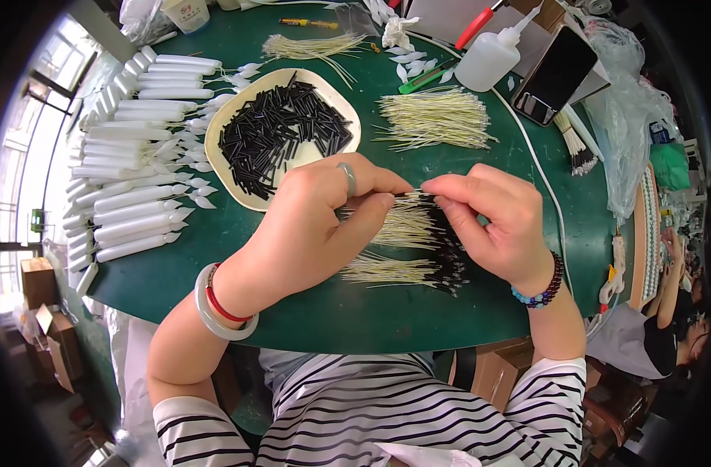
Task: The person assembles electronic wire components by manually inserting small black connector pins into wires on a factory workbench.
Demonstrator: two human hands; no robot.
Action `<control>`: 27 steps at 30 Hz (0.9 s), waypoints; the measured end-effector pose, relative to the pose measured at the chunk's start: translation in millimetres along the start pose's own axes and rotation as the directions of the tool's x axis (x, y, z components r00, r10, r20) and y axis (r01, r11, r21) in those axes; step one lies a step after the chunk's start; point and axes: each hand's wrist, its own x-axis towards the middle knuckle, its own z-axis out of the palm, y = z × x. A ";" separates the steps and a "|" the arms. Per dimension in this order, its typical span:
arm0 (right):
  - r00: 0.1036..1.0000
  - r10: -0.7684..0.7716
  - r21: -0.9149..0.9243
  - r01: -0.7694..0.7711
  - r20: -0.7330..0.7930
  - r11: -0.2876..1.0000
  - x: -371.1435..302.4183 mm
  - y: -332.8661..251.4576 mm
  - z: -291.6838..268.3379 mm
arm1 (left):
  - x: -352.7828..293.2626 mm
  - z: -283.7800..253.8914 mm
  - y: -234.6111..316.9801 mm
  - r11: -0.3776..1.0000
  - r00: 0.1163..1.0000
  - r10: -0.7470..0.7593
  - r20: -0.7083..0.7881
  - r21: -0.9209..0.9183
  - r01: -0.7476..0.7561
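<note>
Striped sleeves (355,420) below, left hand (309,226) and right hand (496,218) pinch one pale wire (412,194) together, just beside the dish of black tubes (281,132).

Black-and-white striped long-sleeve top (355,420), sleeves pushed up near the elbows. Left hand (309,226): grey-green ring (348,178) on one finger; pale translucent jade-like bangle (207,311) on the wrist, thin red bangle (225,305) beside it. Right hand (499,222): dark maroon bead bracelet (554,279) plus blue bead bracelet (527,298) on the wrist.
</note>
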 end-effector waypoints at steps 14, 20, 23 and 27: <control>0.987 -0.116 -0.047 0.122 0.115 0.991 2.3 6.3 1.9 | 2.6 14.0 -4.8 0.923 0.938 0.314 -0.144 0.278 -0.266; 0.988 -0.136 0.051 0.133 0.067 0.990 1.7 3.4 7.5 | 1.9 16.3 -3.7 0.858 0.908 0.402 -0.121 0.398 -0.326; 0.989 -0.146 -0.008 0.146 -0.017 0.989 3.1 12.9 -3.2 | 2.3 1.6 -8.2 0.846 0.910 0.392 -0.132 0.440 -0.301; 0.990 -0.137 0.023 0.137 -0.017 0.990 -2.5 10.6 -7.9 | -0.9 3.7 -9.2 0.853 0.905 0.406 -0.127 0.408 -0.326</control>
